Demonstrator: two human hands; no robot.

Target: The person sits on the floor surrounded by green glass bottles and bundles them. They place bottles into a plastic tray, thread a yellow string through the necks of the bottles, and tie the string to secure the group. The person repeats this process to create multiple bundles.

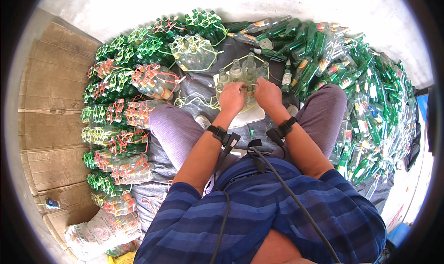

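Note:
Several clear glass bottles (249, 64) stand upright in a cluster on a white board (248, 117) between the knees. A pale yellow-green plastic cord (227, 65) runs around the group. My left hand (232, 96) is at the near left bottles, fingertips bent inward at the cord by the bottle necks. Beside it, my right hand (268, 94) is at the near right bottles, its fingers also curled at the cord. The fingertips of both hands are small and partly hidden, but each seems to pinch the cord. Loose cord (197, 100) lies on the dark sheet to the left.
Bundles of green and clear bottles (152, 80) tied with red, green and yellow cord fill the left side. A large heap of loose bottles (364, 104) lies at the right. Cardboard (52, 90) leans at the far left, and a printed sack (100, 231) lies at lower left.

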